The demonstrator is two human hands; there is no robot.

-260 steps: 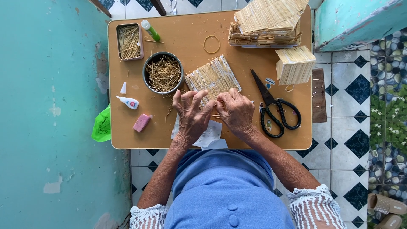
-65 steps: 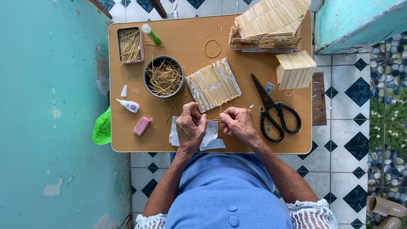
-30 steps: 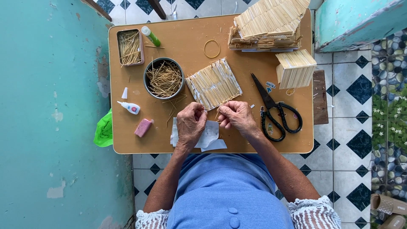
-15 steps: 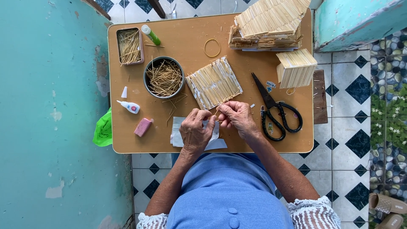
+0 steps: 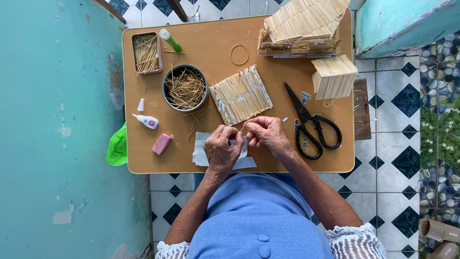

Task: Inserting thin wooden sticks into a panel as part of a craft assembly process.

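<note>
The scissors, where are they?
In the head view, the black scissors lie on the table, just beside the right hand, below the small stick box.

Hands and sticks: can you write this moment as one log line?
left hand: closed over white paper | right hand: pinching thin stick | stick panel: flat on table | scissors: beside right hand

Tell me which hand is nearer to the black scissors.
Right. The right hand sits just beside the black scissors, close to the handles but not touching them. The left hand is farther off, over the white paper.
</note>
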